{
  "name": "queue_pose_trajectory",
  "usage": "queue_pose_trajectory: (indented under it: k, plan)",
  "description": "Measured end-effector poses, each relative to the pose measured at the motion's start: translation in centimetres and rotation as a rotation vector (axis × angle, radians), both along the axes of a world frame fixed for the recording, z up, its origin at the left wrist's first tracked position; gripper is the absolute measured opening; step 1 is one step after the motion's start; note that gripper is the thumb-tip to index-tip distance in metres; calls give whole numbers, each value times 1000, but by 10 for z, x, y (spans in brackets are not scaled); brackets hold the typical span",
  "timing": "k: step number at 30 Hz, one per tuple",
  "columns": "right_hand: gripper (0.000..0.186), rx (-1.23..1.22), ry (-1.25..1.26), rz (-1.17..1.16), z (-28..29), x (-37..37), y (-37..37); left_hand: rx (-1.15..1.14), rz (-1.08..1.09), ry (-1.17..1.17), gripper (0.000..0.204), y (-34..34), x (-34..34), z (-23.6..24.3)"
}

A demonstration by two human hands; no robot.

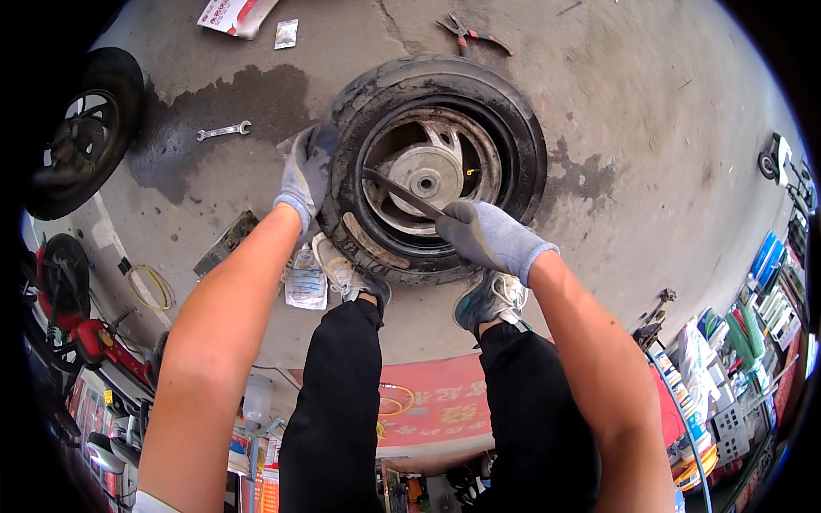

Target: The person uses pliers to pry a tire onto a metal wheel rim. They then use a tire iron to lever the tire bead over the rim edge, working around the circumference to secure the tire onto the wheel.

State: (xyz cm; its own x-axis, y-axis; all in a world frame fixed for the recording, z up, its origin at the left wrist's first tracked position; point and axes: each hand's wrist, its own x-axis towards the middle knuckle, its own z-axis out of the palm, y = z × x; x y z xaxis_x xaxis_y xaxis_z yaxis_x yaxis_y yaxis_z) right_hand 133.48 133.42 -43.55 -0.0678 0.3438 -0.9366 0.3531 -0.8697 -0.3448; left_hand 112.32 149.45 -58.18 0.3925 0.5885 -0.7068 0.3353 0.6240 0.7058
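Observation:
A black tire (523,162) lies flat on the floor around a dirty metal wheel rim (479,141) with a round hub (428,167). My right hand (492,235), in a grey glove, is closed around one end of a flat metal tire lever (402,192). The lever's other end reaches over the rim toward its left side. On the tire's left side, my gloved left hand (308,171) grips the outer edge, its fingertips partly hidden. A curved, worn brownish strip (374,242) rests on the near left part of the tire.
A wrench (224,131) lies left of the tire, and red-handled pliers (473,36) lie beyond it. Another wheel (81,137) is at the far left. A plastic pouch (306,278) sits by my left shoe (338,267). Packaged goods (744,333) crowd the right side.

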Motion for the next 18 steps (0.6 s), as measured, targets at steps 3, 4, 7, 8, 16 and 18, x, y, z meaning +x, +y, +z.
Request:
queue_pose_trajectory:
  k: [3,4,7,8,16,18]
  plan:
    - [36,-22,85,18,1,2,13,-75,-17,66,43,3,13,14]
    - [37,-15,109,-19,0,-2,18,-14,-36,44,43,6,4,3]
    - [40,-317,417,-464,12,2,31,77,-67,-3,43,4,-13,-16]
    - [40,-384,444,-653,9,-3,28,58,-59,-9,43,5,-17,-17]
    - [23,-482,341,-1177,38,-68,45,82,-249,122,50,16,0,12]
    - [33,-401,242,-1239,43,-101,51,135,-328,188,51,16,-3,7]
